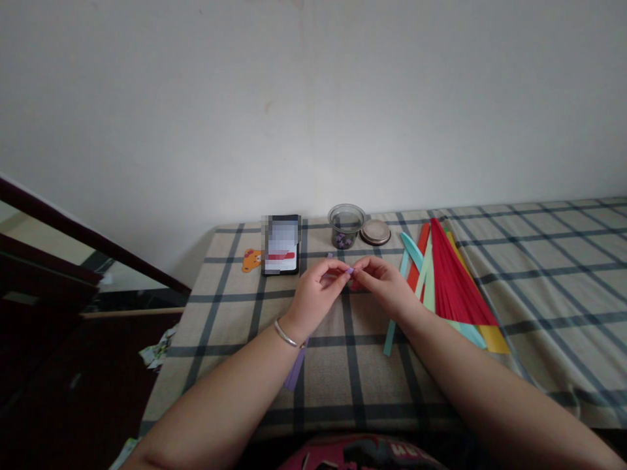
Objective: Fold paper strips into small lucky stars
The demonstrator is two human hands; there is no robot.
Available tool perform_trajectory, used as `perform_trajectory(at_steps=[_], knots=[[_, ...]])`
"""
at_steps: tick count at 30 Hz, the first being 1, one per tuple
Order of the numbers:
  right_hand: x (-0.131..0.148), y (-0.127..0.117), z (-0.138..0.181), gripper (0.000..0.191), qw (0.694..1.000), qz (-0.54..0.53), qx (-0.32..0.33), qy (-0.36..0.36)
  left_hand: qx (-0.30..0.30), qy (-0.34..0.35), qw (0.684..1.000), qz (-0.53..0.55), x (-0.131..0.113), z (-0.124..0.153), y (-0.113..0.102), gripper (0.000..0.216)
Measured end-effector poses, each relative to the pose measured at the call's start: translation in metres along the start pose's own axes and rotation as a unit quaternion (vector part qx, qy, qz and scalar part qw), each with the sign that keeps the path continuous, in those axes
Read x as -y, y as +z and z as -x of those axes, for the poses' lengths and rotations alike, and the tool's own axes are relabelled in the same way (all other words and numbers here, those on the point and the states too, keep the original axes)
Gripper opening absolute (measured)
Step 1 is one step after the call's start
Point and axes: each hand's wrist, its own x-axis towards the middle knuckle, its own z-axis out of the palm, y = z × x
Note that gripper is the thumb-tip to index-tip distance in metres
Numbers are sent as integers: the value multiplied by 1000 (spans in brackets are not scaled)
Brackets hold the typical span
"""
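Observation:
My left hand (317, 294) and my right hand (386, 286) meet above the middle of the table, fingertips almost touching. Between them they pinch a tiny folded purple paper piece (351, 270); its exact shape is too small to tell. Purple paper strips (295, 373) lie on the cloth, partly hidden under my left forearm. Behind my hands stands a clear plastic cup (347, 225) with several small purple pieces at its bottom. A round lid (376, 232) rests right beside the cup. Something pinkish under my right fingers is mostly covered.
A phone (283, 251) with a lit screen is at the back left, touching an orange bear cutout (251, 260). Red, yellow, green, blue and orange paper strips (453, 281) fan out on the right. The checked tablecloth (230, 326) reaches the wall. A dark railing (98, 241) slopes at left.

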Motion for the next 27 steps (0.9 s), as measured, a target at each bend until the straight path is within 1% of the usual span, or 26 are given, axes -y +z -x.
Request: perform_trajectory(at_steps=[4,6,8,11,15,17,19,21,23,27], knots=[[2,0,0,35,989,-102,32,98,-3,64,995,-76,-4,2,-1,13],[3,1,1,33,982,-136,42,128,2,89,990,-105,-5,3,-3,13],[4,1,2,31,978,-158,46,132,10,106,986,-126,-5,3,-4,12],[4,0,3,29,978,-164,51,119,0,116,984,-138,-5,3,-4,15],[2,0,1,29,989,-115,48,83,-24,94,989,-110,-3,2,-3,13],[2,0,0,29,996,-69,28,42,-30,72,994,-76,-2,1,-3,13],[1,-1,-1,28,1000,-19,6,-15,-38,47,997,-43,-1,0,-2,13],[-1,-1,0,25,997,22,-10,-70,-42,24,999,-19,0,0,-1,15],[-2,-2,0,20,992,58,-19,-111,-38,3,999,1,1,0,-1,18],[-4,-3,2,13,980,130,-31,-147,-29,-30,999,34,2,0,-1,22]])
